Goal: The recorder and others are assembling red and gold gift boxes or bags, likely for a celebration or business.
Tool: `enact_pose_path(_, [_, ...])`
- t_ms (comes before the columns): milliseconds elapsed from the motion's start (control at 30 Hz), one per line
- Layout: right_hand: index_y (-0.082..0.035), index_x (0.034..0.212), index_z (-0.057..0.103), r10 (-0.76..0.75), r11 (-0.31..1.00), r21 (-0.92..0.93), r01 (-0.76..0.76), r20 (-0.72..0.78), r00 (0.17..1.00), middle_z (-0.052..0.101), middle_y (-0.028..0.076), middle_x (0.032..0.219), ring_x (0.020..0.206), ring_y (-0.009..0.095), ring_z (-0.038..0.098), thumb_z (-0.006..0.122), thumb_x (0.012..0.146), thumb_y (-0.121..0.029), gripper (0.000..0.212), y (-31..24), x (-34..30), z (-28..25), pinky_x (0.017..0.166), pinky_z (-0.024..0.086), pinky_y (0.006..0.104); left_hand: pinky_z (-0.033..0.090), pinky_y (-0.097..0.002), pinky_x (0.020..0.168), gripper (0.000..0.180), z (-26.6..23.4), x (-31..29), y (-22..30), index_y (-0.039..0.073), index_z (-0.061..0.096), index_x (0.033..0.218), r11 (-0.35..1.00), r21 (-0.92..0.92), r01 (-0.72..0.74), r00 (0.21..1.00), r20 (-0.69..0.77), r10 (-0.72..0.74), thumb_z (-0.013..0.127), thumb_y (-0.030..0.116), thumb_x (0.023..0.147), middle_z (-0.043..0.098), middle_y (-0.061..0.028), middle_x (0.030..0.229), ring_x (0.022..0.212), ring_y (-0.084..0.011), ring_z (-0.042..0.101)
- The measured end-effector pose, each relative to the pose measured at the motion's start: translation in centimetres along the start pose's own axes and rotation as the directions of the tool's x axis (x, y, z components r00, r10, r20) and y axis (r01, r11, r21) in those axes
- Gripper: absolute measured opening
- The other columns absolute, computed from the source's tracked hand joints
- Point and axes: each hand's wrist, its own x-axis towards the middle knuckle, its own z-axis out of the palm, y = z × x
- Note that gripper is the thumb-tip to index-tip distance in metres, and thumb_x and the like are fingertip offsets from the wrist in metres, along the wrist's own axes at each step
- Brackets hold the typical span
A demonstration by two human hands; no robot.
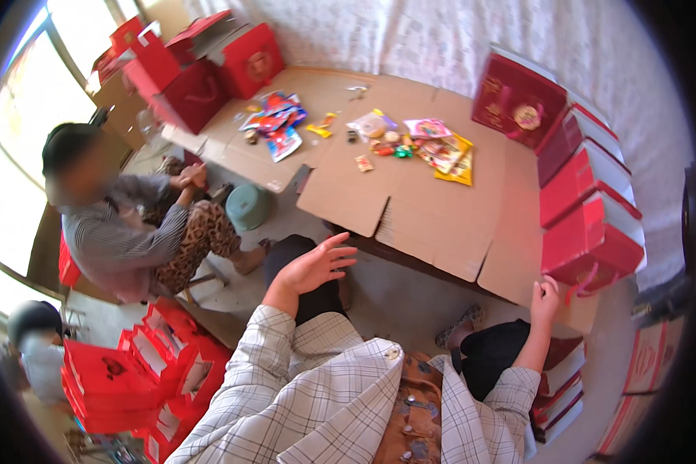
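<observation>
My left hand (315,267) hovers over my lap, just off the near edge of the cardboard-covered table. Its fingers are spread and nothing is in them. On the right, my right hand (546,298) is closed with curled fingers, and no object shows in it. It is beside the near red gift box (580,251), which has a ribbon handle; whether they touch I cannot tell. Farther off on the table lie a yellow snack packet (458,164), a pink packet (428,128), a small wrapped sweet (364,163) and blue-and-red packets (284,139).
Dark red gift boxes (518,104) line the table's right side; more red boxes (189,97) stand at the far left. A seated person (131,224) is at the left by a green stool (247,207). Open red boxes (139,363) are piled at my lower left.
</observation>
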Motion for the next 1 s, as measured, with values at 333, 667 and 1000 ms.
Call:
enact_pose_path(333, [0.004, 0.111, 0.067, 0.356, 0.934, -0.082, -0.348, 0.318, 0.879, 0.068, 0.02, 0.119, 0.112, 0.03, 0.065, 0.061, 0.1, -0.017, 0.025, -1.2, -4.3, -5.8, 0.097, 0.05, 0.0412, 0.035, -0.0468, 0.114, 0.08, -1.9, -3.5, -0.2, 0.018, 0.024, 0.164, 0.995, -0.046, -0.087, 0.996, -0.024, 0.086, 0.053, 0.058, 0.102, 0.04, -0.0135, 0.159, 0.144, -0.0293, 0.042])
enact_pose_path(667, [0.002, 0.139, 0.057, 0.402, 0.905, 0.117, -0.408, 0.076, 0.913, 0.061, 0.018, 0.141, 0.131, 0.031, 0.056, 0.056, 0.106, -0.034, 0.05, 2.2, -11.6, -5.8, 0.113, 0.039, 0.0393, 0.034, -0.0489, 0.115, 0.078, -2.0, -4.0, -0.1, 0.017, 0.025, 0.163, 0.987, -0.061, -0.147, 0.989, 0.018, 0.148, 0.052, 0.057, 0.102, 0.042, -0.0121, 0.158, 0.142, -0.0281, 0.043])
enact_pose_path(1000, [-0.002, 0.151, 0.045, 0.463, 0.779, 0.386, -0.494, 0.178, 0.868, 0.048, 0.018, 0.154, 0.14, 0.029, 0.046, 0.049, 0.108, -0.04, 0.057, -2.0, -10.7, -7.0, 0.117, 0.033, 0.0376, 0.035, -0.0471, 0.114, 0.067, -0.7, -1.5, -1.1, 0.016, 0.036, 0.158, 0.979, -0.089, -0.182, 0.982, 0.041, 0.186, 0.054, 0.052, 0.104, 0.05, -0.0091, 0.148, 0.136, -0.0251, 0.049])
